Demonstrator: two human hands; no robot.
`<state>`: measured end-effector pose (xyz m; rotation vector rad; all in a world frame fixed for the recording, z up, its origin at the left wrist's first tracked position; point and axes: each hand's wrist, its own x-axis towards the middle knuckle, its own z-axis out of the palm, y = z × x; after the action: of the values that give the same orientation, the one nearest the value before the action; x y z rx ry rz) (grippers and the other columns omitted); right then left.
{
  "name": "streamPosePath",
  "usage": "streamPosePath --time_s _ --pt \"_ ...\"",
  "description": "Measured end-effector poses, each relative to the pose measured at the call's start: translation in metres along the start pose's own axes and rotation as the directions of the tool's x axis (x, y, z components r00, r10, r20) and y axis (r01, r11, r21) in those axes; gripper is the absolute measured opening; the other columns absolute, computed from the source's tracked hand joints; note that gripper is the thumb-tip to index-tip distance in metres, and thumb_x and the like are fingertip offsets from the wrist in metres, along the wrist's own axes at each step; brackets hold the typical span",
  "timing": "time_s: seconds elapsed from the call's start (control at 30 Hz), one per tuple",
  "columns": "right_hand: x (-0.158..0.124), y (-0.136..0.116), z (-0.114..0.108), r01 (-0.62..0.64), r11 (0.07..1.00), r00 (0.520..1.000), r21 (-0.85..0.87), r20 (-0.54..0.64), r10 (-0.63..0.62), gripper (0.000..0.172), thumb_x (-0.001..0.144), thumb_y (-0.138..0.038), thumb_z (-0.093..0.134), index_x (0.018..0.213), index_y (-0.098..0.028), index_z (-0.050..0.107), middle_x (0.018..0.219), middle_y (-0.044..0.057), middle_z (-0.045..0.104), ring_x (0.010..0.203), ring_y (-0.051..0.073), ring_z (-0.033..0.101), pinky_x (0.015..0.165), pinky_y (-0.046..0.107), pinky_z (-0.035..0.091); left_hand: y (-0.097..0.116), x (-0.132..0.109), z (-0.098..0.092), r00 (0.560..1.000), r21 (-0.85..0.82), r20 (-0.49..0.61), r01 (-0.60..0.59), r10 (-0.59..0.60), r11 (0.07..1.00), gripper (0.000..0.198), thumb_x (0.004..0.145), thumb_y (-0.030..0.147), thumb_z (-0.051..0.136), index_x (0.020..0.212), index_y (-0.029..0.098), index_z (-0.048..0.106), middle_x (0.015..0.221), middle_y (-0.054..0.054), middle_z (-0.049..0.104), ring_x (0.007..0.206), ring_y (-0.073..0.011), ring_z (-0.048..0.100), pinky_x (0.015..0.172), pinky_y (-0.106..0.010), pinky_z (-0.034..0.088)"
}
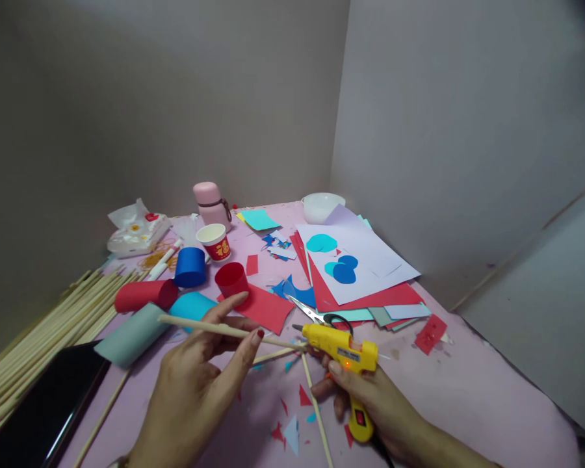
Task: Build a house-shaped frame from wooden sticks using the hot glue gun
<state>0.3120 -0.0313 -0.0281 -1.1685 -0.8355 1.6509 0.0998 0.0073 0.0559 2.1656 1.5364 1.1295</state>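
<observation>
My left hand (205, 370) pinches a thin wooden stick (214, 327) between thumb and fingers. That stick meets other sticks (314, 403) at a joint just below the nozzle of a yellow hot glue gun (341, 348). My right hand (365, 393) is wrapped round the glue gun's handle, its orange light lit. Whether the nozzle touches the joint I cannot tell. Behind the gun lie open scissors (306, 310) with black handles. A red paper tube (231, 279) and a flat red sheet (268, 309) are just past my left fingertips.
At left are a bundle of sticks (43, 331), a black glossy device (43, 403), rolled paper tubes (146, 296) and a tissue pack (137, 231). A paper cup (214, 242), pink flask (210, 205) and white bowl (322, 208) stand behind. Paper sheets (365, 260) lie right; scraps (291, 434) in front.
</observation>
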Motion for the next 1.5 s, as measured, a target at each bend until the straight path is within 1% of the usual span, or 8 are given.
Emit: streamPosePath --time_s 0.47,0.67,0.87,0.93,1.1,1.17,1.37,1.5 --pt "0.001 0.002 0.001 0.023 1.000 1.000 -0.005 0.016 -0.023 0.049 0.073 -0.053 0.067 0.098 -0.012 0.059 0.073 0.009 0.073 0.044 0.008 0.051 0.044 0.020 0.037 0.002 0.001 -0.001 1.000 -0.010 0.011 0.011 -0.010 1.000 0.026 0.081 0.044 0.056 0.080 0.022 0.070 0.106 -0.009 0.069 0.082 -0.0211 0.071 0.043 -0.017 0.054" --pt "0.004 0.005 -0.001 0.010 1.000 1.000 -0.008 0.009 -0.010 0.048 0.071 -0.055 0.068 0.095 -0.014 0.060 0.070 0.008 0.073 0.044 0.009 0.051 0.044 0.020 0.036 0.001 -0.001 0.000 0.999 -0.043 0.015 0.046 -0.046 0.998 0.026 0.079 0.044 0.058 0.083 0.021 0.069 0.114 -0.010 0.065 0.076 -0.0189 0.071 0.041 -0.015 0.052" --pt "0.004 0.006 -0.002 0.020 0.999 1.000 -0.035 0.009 -0.020 0.047 0.072 -0.055 0.067 0.094 -0.014 0.059 0.071 0.008 0.073 0.044 0.009 0.051 0.043 0.021 0.037 -0.003 -0.003 0.000 0.997 -0.089 0.035 0.068 -0.065 0.994 0.026 0.079 0.044 0.060 0.089 0.021 0.067 0.117 -0.008 0.064 0.072 -0.0159 0.071 0.049 -0.017 0.056" --pt "0.004 0.005 -0.002 0.020 0.998 1.000 -0.052 0.011 -0.020 0.047 0.073 -0.054 0.066 0.095 -0.013 0.060 0.070 0.009 0.073 0.044 0.009 0.051 0.043 0.021 0.036 -0.003 -0.004 0.000 0.996 -0.086 0.043 0.076 -0.072 0.993 0.026 0.079 0.043 0.060 0.090 0.021 0.067 0.114 -0.007 0.066 0.073 -0.0159 0.071 0.051 -0.017 0.057" --pt "0.002 0.003 -0.001 0.038 0.998 0.999 -0.054 0.021 -0.037 0.049 0.074 -0.054 0.066 0.101 -0.013 0.061 0.073 0.009 0.073 0.047 0.009 0.053 0.045 0.021 0.039 -0.003 -0.008 -0.003 0.993 -0.092 0.054 0.106 -0.102 0.990 0.043 0.081 0.042 0.059 0.118 0.022 0.054 0.086 -0.001 0.072 0.074 -0.0159 0.070 0.054 -0.017 0.057" --pt "0.002 0.002 0.000 0.035 0.998 0.999 -0.058 0.015 -0.035 0.050 0.073 -0.055 0.066 0.101 -0.014 0.061 0.074 0.009 0.073 0.047 0.010 0.053 0.044 0.021 0.039 -0.006 -0.010 -0.004 0.991 -0.087 0.070 0.122 -0.116 0.989 0.045 0.081 0.043 0.058 0.120 0.022 0.052 0.080 0.001 0.070 0.073 -0.0154 0.070 0.055 -0.017 0.056" --pt "0.001 0.004 0.001 -0.013 0.996 1.000 -0.083 -0.015 0.012 0.051 0.070 -0.058 0.067 0.096 -0.015 0.061 0.070 0.008 0.073 0.044 0.009 0.052 0.044 0.021 0.037 -0.014 -0.020 -0.005 0.965 -0.158 0.164 0.230 -0.204 0.960 0.035 0.084 0.044 0.056 0.111 0.022 0.051 0.086 0.000 0.067 0.077 -0.0158 0.068 0.058 -0.020 0.056" --pt "0.000 0.009 -0.001 -0.040 0.992 0.998 -0.116 -0.059 0.034 0.054 0.069 -0.061 0.066 0.098 -0.016 0.061 0.073 0.008 0.074 0.044 0.009 0.053 0.045 0.021 0.037 -0.017 -0.026 -0.010 0.963 -0.150 0.192 0.220 -0.190 0.964 0.030 0.087 0.038 0.053 0.113 0.023 0.048 0.092 -0.001 0.067 0.071 -0.0123 0.067 0.062 -0.020 0.055"
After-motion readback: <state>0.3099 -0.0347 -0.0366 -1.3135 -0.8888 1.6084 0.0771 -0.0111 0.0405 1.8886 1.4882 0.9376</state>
